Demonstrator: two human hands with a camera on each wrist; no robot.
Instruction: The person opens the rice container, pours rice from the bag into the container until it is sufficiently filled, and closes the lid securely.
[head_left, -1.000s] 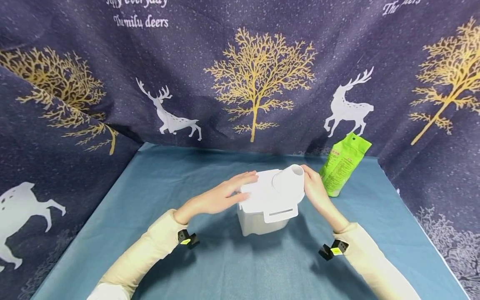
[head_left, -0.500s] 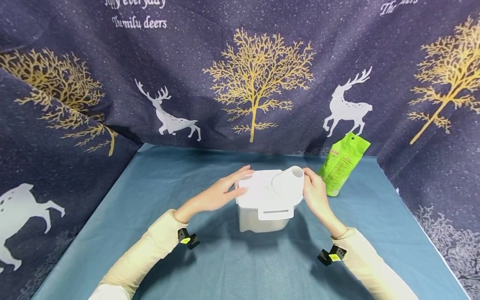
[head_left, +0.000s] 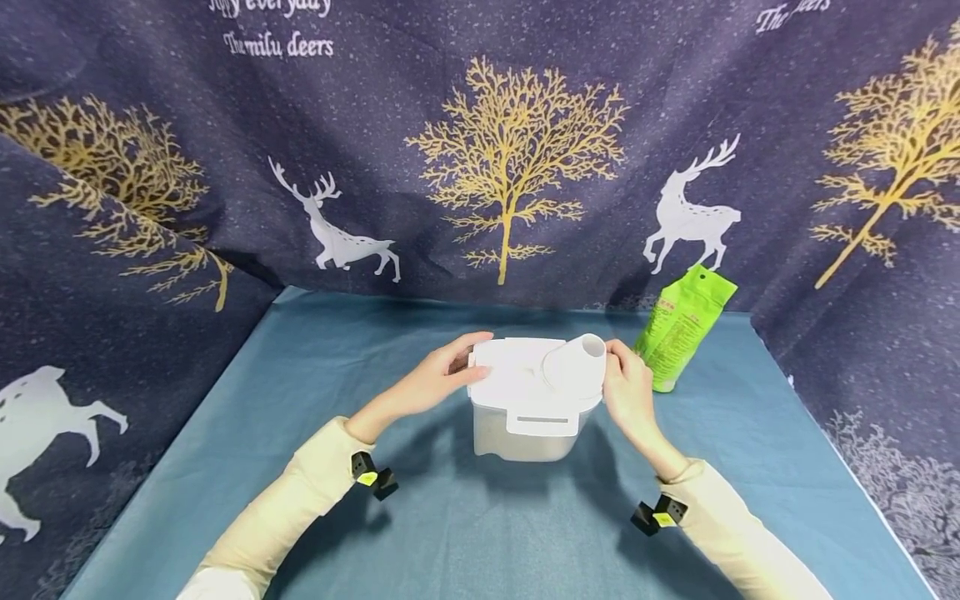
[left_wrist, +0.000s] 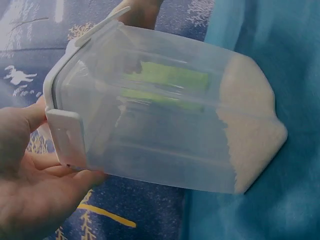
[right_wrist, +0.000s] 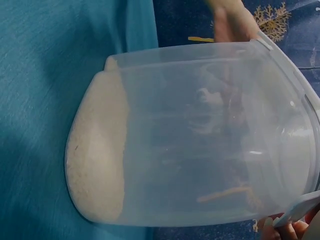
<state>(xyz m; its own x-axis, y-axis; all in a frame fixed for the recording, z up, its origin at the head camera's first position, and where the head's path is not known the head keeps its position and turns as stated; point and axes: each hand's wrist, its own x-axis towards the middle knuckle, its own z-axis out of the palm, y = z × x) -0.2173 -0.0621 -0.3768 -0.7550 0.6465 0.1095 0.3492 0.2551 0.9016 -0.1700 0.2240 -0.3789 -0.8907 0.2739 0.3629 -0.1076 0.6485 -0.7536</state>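
Note:
A translucent food storage container [head_left: 517, 442] with a white lid [head_left: 506, 367] stands between both hands at mid-table. A short open spout [head_left: 573, 365] rises from the lid's right half. At the front, a slotted latch [head_left: 542, 424] juts outward. Pale, fine grain [left_wrist: 255, 125] fills the container's bottom. My left hand [head_left: 438, 379] grips the lid's left edge, thumb on top and fingers round the side latch [left_wrist: 67, 137]. On the other side, my right hand [head_left: 628, 392] holds the lid's right edge, its curled fingers [right_wrist: 287, 232] at a raised side latch [right_wrist: 300, 206].
Behind the right hand stands a bright green bag [head_left: 684, 329], leaning slightly right. A blue cloth [head_left: 337, 350] covers the table. Dark blue fabric [head_left: 450, 125] with trees and deer hangs behind it.
The container has turned slightly and shifted a little left. My left fingers have slid from the lid's top to its left edge. My right fingers are more curled at the right side.

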